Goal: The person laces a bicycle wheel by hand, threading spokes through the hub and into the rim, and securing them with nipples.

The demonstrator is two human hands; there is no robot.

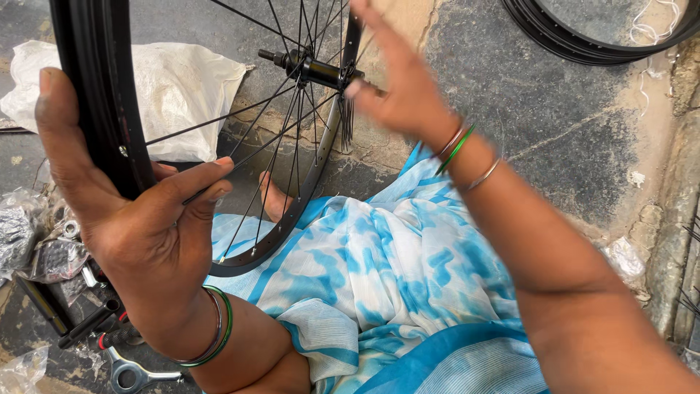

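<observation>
I noted a black spoked bicycle wheel with a metal rim (95, 95) standing upright between the two hands, over the lap draped in blue-and-white patterned cloth (379, 270). The left hand (138, 219) gripped the rim at its near side: the thumb ran up the outer face of the rim, and the fingers curled round from the inner side, fingertips resting against a thin spoke. So that hand was closed around the rim. The right hand (397, 87) sat at the far side of the wheel, just beside the black hub with its axle stub (310, 69). Its fingers were loosely spread and blurred; I could not tell whether they pinched a spoke or only touched the hub end. Both wrists wore green and silver bangles.

A bare foot (273, 201) showed through the spokes beneath the hub.

A white woven sack (175, 87) lay behind the wheel; its contents were hidden. Crumpled clear plastic bags (29, 241) at the left held small metal parts I could not make out.

A steel spanner (135, 376) and dark tubes lay on the rough grey stone floor (569, 124). A second black rim (583, 36) lay on the floor at top right.
</observation>
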